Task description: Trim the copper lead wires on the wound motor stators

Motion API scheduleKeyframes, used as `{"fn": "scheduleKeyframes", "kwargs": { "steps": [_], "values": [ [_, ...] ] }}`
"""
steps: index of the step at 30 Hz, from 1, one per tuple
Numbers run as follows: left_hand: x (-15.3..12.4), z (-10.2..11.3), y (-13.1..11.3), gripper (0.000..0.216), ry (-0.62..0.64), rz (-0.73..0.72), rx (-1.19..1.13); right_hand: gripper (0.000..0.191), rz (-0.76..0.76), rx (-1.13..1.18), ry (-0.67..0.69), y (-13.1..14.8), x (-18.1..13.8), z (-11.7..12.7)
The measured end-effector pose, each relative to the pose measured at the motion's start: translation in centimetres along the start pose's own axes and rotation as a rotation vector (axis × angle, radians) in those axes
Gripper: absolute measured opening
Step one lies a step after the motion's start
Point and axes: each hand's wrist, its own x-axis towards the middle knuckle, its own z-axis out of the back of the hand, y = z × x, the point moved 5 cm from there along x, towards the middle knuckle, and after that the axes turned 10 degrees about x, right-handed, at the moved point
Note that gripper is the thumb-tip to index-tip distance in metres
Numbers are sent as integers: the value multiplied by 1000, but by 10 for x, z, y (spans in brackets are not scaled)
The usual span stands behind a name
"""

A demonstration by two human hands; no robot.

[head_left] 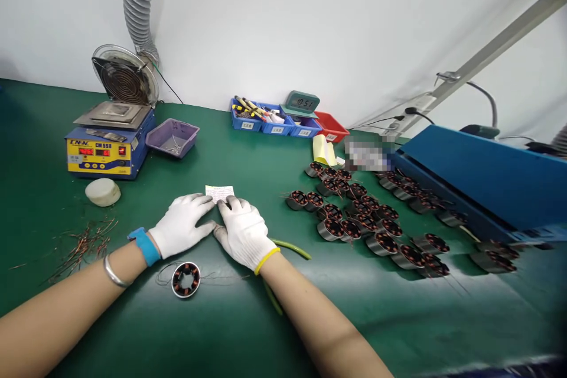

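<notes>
A small white paper slip (219,193) with lines of writing lies on the green tabletop. My left hand (183,225), in a white glove with dark fingertips, rests flat with its fingers on the slip's lower left edge. On the lower right edge lie the fingers of my right hand (243,230), gloved too and spread. Neither hand grasps anything. Just below and between the wrists sits a motor stator (186,280), a metal ring with copper windings and loose wire ends. Green tool handles (292,248) stick out from under my right wrist, the tool's head hidden.
Several wound stators (349,212) stand grouped on the right, before a blue box (482,180). At left are a CM 558 heating unit (101,150), a purple tray (172,137), a round white block (103,192) and copper wire scraps (86,245). Blue bins (277,127) line the back.
</notes>
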Motion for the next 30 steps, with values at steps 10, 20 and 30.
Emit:
{"fn": "scheduleKeyframes", "kwargs": {
  "steps": [10,20,30],
  "values": [
    [-4,1,2,45,-41,17,-13,62,49,28,44,-8,-6,-3],
    [29,12,77,61,-419,614,15,64,19,41,65,-1,4,-5],
    [64,12,125,30,-431,748,95,63,8,36,73,20,51,-15]
  ]
}}
